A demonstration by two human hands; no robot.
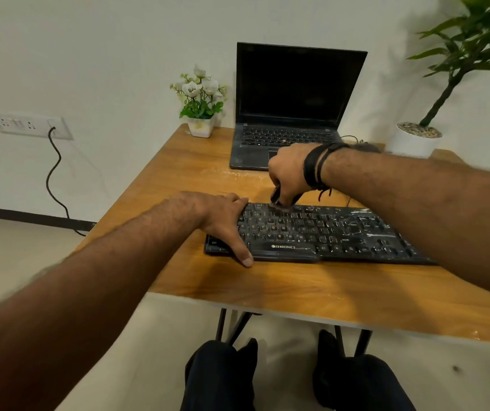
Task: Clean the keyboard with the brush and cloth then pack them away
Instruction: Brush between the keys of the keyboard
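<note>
Gripping a small dark brush (279,200) in the curled fingers (282,185) of the right hand (289,170), bristles touching the top key row of the long black plastic keyboard (326,232). Pressing down on the keyboard's left end with the left hand (226,221), its fingers (239,203) lying straight and close together over the far edge, thumb reaching to the near edge. Lying across the middle of the brown wooden tabletop (267,280), this keyboard, with pale dust or streaks all over the keys.

Possibly going wrong from here: sweeping the dust toward the open black laptop (291,114) standing just behind the brush, and so dirtying its keys; pushing too hard and lifting a keycap; letting the keyboard slide if the steadying left hand loosens; catching the thin dark cable near the right wrist with the black wristbands (316,167). Also scattering dust onto the tabletop, already showing whitish marks behind the keyboard.

Not showing anywhere: the cloth, so cannot tell where it is waiting.

Reading on the keyboard's front lip, in white letters: "ZEBRONICS". Reading on the bottom-left key: "Ctrl". Other key legends too blurred for reading.
</note>
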